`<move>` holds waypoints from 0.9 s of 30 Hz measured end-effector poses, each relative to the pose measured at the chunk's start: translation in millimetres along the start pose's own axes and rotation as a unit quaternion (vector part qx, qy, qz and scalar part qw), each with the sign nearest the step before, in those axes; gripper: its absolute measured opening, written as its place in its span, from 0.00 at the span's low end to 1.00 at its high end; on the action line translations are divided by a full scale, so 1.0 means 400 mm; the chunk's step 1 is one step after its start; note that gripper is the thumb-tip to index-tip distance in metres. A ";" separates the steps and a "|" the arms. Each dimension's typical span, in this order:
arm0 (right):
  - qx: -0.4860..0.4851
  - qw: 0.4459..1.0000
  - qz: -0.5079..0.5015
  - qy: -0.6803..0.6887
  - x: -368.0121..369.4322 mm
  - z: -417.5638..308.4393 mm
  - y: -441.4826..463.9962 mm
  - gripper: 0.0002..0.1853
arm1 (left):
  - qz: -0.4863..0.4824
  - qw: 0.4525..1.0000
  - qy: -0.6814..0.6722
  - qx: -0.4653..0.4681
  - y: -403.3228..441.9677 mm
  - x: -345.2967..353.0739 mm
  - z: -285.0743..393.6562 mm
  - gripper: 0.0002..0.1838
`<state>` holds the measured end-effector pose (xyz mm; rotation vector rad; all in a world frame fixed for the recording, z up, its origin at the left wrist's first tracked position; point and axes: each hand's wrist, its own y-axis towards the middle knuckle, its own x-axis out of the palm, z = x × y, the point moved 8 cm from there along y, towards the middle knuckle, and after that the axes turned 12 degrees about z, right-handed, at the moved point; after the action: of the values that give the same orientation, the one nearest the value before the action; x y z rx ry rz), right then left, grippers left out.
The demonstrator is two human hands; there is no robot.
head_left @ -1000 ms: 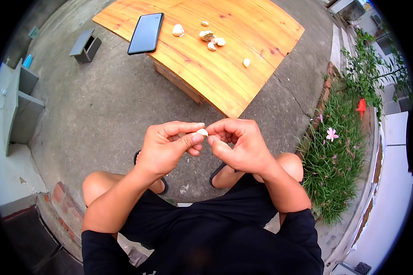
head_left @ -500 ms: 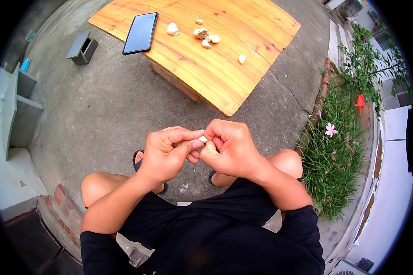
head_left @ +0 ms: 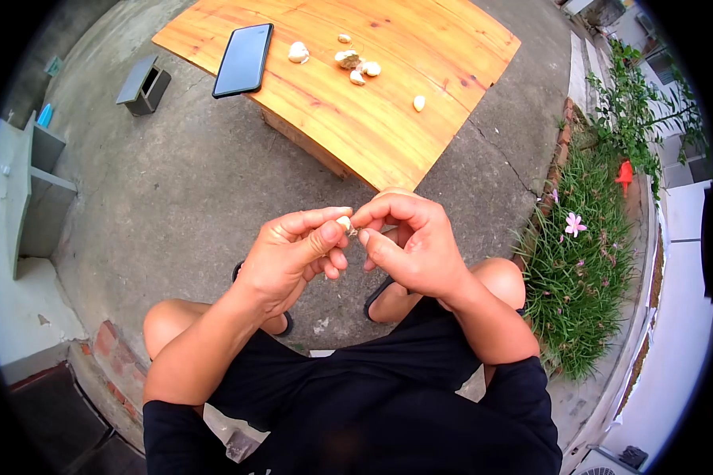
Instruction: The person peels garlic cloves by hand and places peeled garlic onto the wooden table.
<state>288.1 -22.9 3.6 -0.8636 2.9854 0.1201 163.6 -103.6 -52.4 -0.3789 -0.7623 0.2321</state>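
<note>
Between the thumb and fingers of my left hand (head_left: 293,249) is a small pale garlic clove (head_left: 344,224). My right hand (head_left: 416,241) pinches a bit of papery skin (head_left: 353,232) at the clove's right side, its thumb and forefinger close together. Both hands are above my lap, short of the wooden table (head_left: 333,119). On the tabletop lie a garlic bulb (head_left: 298,52), a cluster of garlic pieces (head_left: 347,59) and a single pale clove (head_left: 419,103) nearer the right edge.
A phone (head_left: 243,60) lies at the table's left edge. Beyond it on the concrete floor stands a small grey box (head_left: 144,89). Grass with pink flowers (head_left: 574,225) borders the right side. Grey slabs (head_left: 46,202) stand at the left.
My right thumb and fingers have opened out somewhat and shifted, and a loose bit of skin now shows beside the clove. My left hand still holds the clove.
</note>
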 end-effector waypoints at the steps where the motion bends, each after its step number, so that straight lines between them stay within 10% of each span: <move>1: -0.029 0.999 0.001 -0.020 -0.001 -0.005 0.001 0.06 | -0.003 1.000 -0.001 0.003 0.002 0.000 0.000 0.16; 27: -0.186 0.975 0.020 -0.123 -0.009 -0.078 0.004 0.05 | 0.017 0.998 -0.035 -0.056 0.009 0.001 -0.002 0.19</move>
<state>290.0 -22.2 35.1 -0.7470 2.7856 0.7485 164.2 -100.4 -54.4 -0.4917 -0.8413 0.2365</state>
